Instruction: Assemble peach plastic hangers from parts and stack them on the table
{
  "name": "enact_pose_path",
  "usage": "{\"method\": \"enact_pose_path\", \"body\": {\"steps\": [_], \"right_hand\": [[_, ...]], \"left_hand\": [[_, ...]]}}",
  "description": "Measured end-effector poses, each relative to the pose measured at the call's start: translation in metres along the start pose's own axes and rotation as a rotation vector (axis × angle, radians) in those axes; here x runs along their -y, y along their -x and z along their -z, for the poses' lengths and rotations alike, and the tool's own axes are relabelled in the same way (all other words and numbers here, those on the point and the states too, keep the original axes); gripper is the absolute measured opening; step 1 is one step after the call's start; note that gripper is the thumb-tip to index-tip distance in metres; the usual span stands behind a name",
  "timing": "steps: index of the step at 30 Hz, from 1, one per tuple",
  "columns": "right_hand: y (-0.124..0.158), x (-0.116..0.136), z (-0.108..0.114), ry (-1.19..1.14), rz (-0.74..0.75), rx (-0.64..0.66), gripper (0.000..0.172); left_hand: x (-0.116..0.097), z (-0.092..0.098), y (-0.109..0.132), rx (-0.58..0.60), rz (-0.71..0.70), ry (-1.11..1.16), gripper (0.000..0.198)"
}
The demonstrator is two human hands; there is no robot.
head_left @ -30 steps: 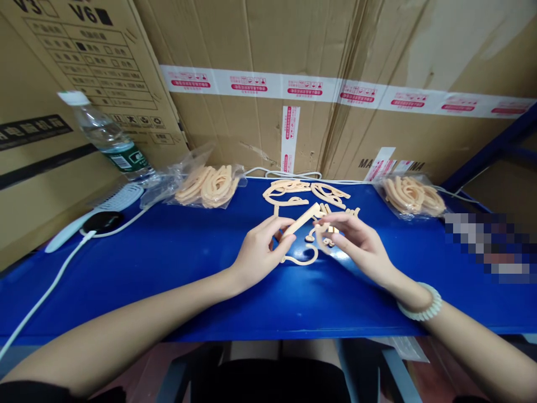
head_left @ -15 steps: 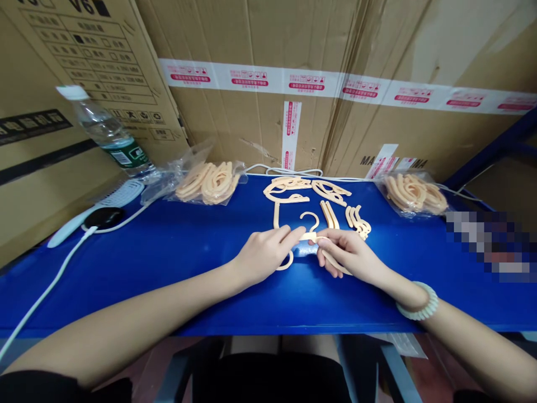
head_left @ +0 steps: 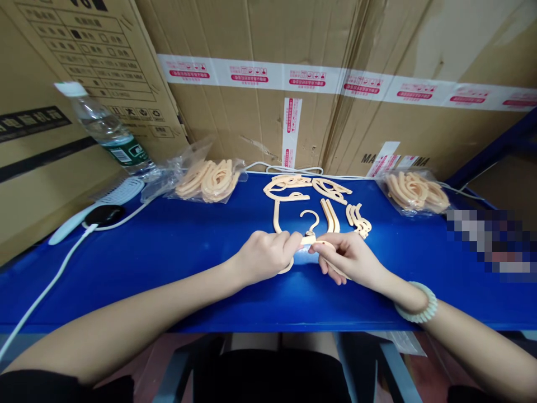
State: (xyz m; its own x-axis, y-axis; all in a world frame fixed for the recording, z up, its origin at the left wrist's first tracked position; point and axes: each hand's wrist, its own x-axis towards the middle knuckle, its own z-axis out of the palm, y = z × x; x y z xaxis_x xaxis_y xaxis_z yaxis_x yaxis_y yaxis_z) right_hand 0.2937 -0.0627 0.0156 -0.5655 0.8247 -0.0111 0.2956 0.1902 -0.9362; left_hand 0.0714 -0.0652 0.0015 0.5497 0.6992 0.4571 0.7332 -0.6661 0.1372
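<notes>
Clock centred on the meeting point of the two hands, 12 away from the wearer. Left hand [head_left: 268, 256]: grip closed around a pale hanger bar [head_left: 308, 240], its end protruding toward 3. Right hand [head_left: 350, 257]: grip pinching a curved hanger arm [head_left: 325, 244] between thumb and fingers. Both parts held low over the blue worktop [head_left: 260, 313], ends meeting; whether joined, cannot tell. Hanger hook [head_left: 315, 222] just beyond, at 12; attachment unclear. Two bent arms [head_left: 330, 214] near, at 1; S-shaped pieces [head_left: 359, 221] at 2. Bagged hanger parts: one bag [head_left: 216, 182] at 10, another bag [head_left: 415, 193] at 2.
</notes>
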Motion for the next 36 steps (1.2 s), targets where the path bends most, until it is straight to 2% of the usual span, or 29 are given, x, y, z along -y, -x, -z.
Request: {"method": "enact_pose_path", "body": {"steps": [6,9,12,14,16,18,21,24,28,31,36], "right_hand": [[0.006,0.011,-0.001,0.313,0.25,-0.127,0.04],[0.009,0.009,-0.003,0.553,0.487,-0.218,0.032],[0.01,0.005,-0.003,0.758,0.717,-0.274,0.017],[0.01,0.006,0.003,0.734,0.72,-0.339,0.014],[0.008,0.01,0.018,0.628,0.6,-0.443,0.016],[0.007,0.015,0.04,0.564,0.495,-0.554,0.018],[0.005,0.017,0.077,0.549,0.501,-0.65,0.015],[0.003,0.012,0.102,0.587,0.527,-0.596,0.015],[-0.003,-0.001,0.108,0.781,0.533,-0.378,0.014],[-0.007,-0.012,0.108,0.872,0.531,-0.246,0.018],[-0.009,-0.024,0.115,0.95,0.47,-0.139,0.023]], "left_hand": [[-0.004,0.006,0.001,-0.071,-0.067,-0.018,0.039],[-0.005,0.007,0.003,-0.11,-0.09,0.002,0.039],[-0.003,0.006,0.006,-0.107,-0.058,0.104,0.039],[-0.002,0.006,0.006,-0.114,-0.001,0.17,0.039],[0.001,0.007,0.004,-0.128,0.094,0.261,0.036],[0.003,0.01,0.0,-0.124,0.227,0.4,0.03],[0.009,0.013,-0.005,-0.091,0.45,0.676,0.027],[0.015,0.012,-0.009,-0.09,0.663,1.012,0.029],[0.023,0.009,-0.015,-0.136,0.877,1.304,0.022],[0.026,0.012,-0.017,-0.193,0.969,1.358,0.02],[0.029,0.02,-0.019,-0.274,1.029,1.353,0.02]]}}
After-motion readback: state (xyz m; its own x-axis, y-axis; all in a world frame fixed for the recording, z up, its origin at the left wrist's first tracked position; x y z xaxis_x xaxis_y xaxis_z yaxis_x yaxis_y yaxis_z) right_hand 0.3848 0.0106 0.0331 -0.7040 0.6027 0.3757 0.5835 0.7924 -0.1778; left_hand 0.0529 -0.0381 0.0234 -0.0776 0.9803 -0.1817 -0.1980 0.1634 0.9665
